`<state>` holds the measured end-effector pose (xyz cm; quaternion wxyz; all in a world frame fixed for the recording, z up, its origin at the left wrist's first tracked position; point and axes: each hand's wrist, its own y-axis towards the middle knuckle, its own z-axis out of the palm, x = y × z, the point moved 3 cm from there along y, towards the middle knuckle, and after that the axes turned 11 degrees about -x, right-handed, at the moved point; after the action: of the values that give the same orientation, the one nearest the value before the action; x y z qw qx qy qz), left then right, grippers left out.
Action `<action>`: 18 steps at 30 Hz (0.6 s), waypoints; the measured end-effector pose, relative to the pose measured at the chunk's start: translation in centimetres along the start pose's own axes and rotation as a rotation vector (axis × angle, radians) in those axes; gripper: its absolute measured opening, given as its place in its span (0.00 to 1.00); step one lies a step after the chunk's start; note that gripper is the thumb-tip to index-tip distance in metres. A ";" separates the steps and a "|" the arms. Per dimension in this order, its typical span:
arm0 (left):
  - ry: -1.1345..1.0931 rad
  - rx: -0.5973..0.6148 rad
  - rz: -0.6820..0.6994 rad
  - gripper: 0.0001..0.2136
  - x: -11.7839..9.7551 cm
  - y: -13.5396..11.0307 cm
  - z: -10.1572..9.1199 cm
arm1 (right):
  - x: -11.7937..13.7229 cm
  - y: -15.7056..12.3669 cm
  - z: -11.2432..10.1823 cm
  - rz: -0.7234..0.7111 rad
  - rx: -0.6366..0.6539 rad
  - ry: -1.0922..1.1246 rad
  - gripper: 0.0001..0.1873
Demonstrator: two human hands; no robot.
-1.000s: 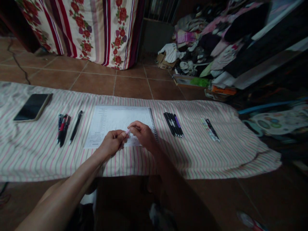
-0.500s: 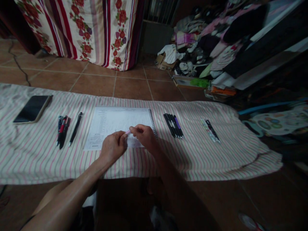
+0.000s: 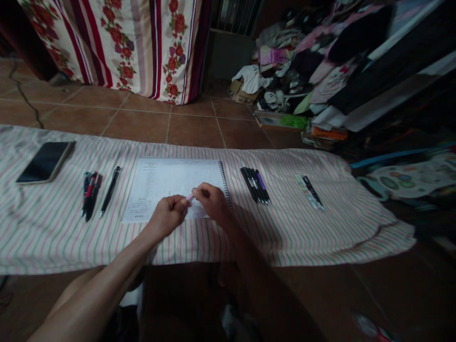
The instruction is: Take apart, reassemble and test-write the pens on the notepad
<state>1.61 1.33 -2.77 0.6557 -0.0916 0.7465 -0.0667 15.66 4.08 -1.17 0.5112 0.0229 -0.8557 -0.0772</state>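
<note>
My left hand point(image 3: 166, 215) and my right hand point(image 3: 213, 203) meet above the lower edge of a spiral-bound pad of printed sheets point(image 3: 171, 180). Between their fingertips is a small pink object point(image 3: 190, 196), too small to identify, and both hands pinch it. A black pen point(image 3: 110, 191) and a bunched group of pens point(image 3: 90, 194) lie left of the pad. To its right lies a row of dark pens point(image 3: 255, 185). Farther right, a pen rests on a small printed strip point(image 3: 309, 192). A smartphone point(image 3: 44, 162) lies face up at the far left.
Everything lies on a pink-and-green striped cloth point(image 3: 53, 232) spread on a brown tile floor point(image 3: 138, 126). A floral striped fabric point(image 3: 117, 42) hangs behind it. Heaped clothes point(image 3: 302, 61) and a cardboard box point(image 3: 239, 91) sit at the back right.
Both hands stay together on the pink object, with only slight finger shifts. The whole scene sits slightly differently in the view because my head has moved a little.
</note>
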 end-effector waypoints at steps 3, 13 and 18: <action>-0.050 0.052 -0.071 0.11 -0.4 -0.1 0.1 | 0.3 0.0 0.0 -0.016 0.000 0.004 0.14; 0.694 -0.201 0.388 0.15 -2.1 -1.1 -0.7 | 0.4 -0.1 0.4 0.090 0.017 0.059 0.17; 0.754 -0.194 0.411 0.16 -2.2 -1.1 -0.5 | 0.3 0.0 0.5 0.091 0.003 0.077 0.15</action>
<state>1.40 0.72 -0.31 0.3255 0.0283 0.9391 0.1069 15.05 4.14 -1.17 0.5468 -0.0124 -0.8356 -0.0515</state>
